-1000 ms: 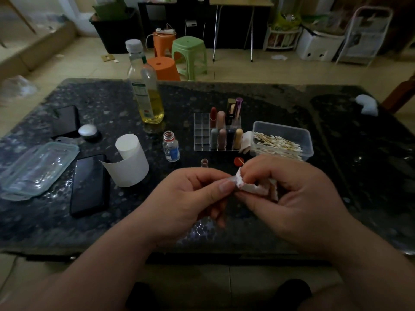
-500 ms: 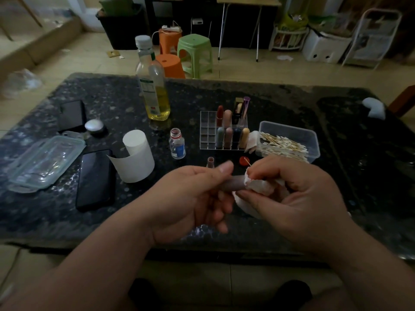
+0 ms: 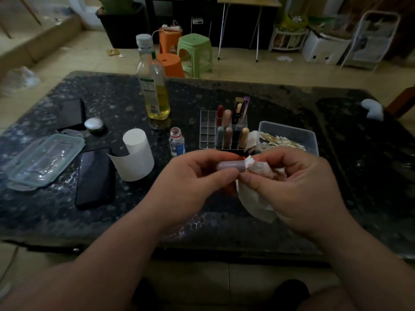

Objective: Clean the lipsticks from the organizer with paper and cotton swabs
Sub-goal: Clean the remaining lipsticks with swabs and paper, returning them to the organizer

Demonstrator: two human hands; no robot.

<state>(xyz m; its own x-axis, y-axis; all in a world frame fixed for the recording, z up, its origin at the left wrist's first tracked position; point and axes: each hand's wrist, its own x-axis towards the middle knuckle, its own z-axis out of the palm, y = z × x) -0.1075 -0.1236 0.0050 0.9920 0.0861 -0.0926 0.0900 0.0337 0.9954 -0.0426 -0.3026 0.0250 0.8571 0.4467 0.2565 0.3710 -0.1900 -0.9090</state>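
Left hand (image 3: pixel 190 176): over the near edge of the desk (image 3: pixel 359 176), about mid-width, fingers and thumb curled to pinch the left end of one lipstick (image 3: pixel 231 165). Lipstick: pale tube, held off the desk, long axis lying left to right, roughly along the near edge; its right end runs into the paper (image 3: pixel 258 198). Right hand (image 3: pixel 292 187): just beside the left, thumb tips nearly meeting, fingers curled round the crumpled paper and pinching it over the tube's right end; red marks show on the paper there. Judgement: the wiping stroke turns on that axis, the right hand being at the end to be cleaned and the left serving as holder. Behind the hands, toward mid-desk: organizer (image 3: pixel 207 131), clear, with further lipsticks (image 3: pixel 229 136) upright in its right cells. Just right of it: box (image 3: pixel 289 131) holding cotton swabs (image 3: pixel 280 141). Left of it: small bottle (image 3: pixel 177 142), then a paper roll (image 3: pixel 137 156). Far edge side: oil bottle (image 3: pixel 153 86), upright.
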